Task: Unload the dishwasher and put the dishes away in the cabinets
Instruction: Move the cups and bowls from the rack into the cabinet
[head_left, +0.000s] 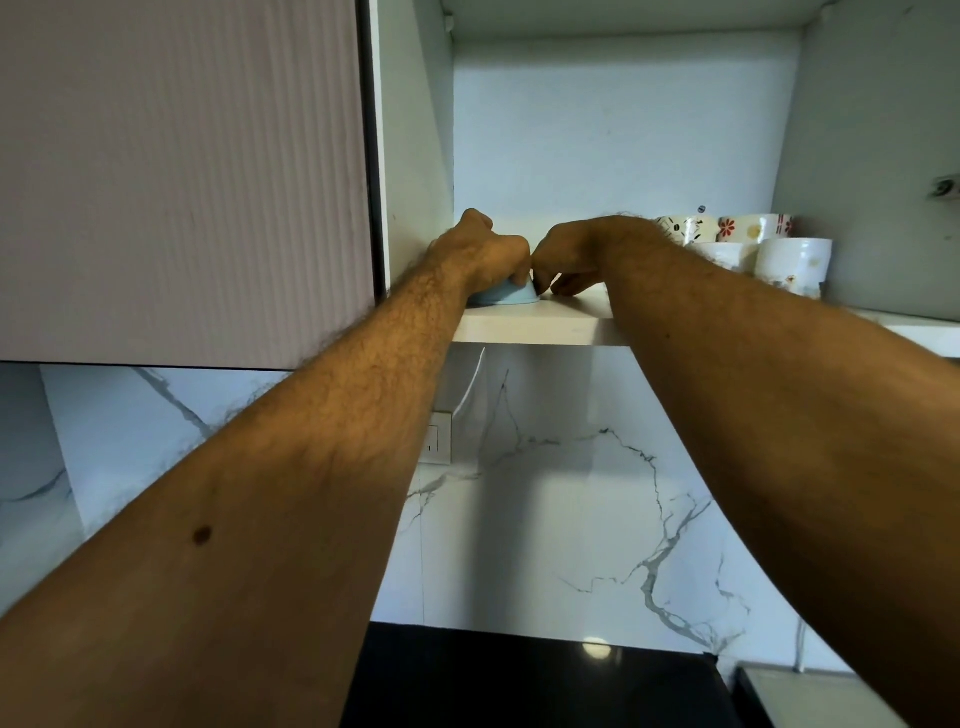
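Note:
A light blue bowl (506, 296) sits upside down on the white cabinet shelf (540, 325), near its left wall. My left hand (485, 254) lies over the top of the bowl with its fingers curled down around it. My right hand (563, 260) is just to the right of the bowl, fingers curled loosely, fingertips close to the bowl's right side and the shelf. I cannot tell whether the right fingers touch the bowl. Both forearms reach up from below and hide part of the shelf edge.
Several white mugs (792, 262), some with flower prints (753, 227), stand at the shelf's right end. A closed ribbed cabinet door (182, 182) is on the left. Below are a marble backsplash (571, 493), a wall socket (434, 441) and a black countertop (519, 680).

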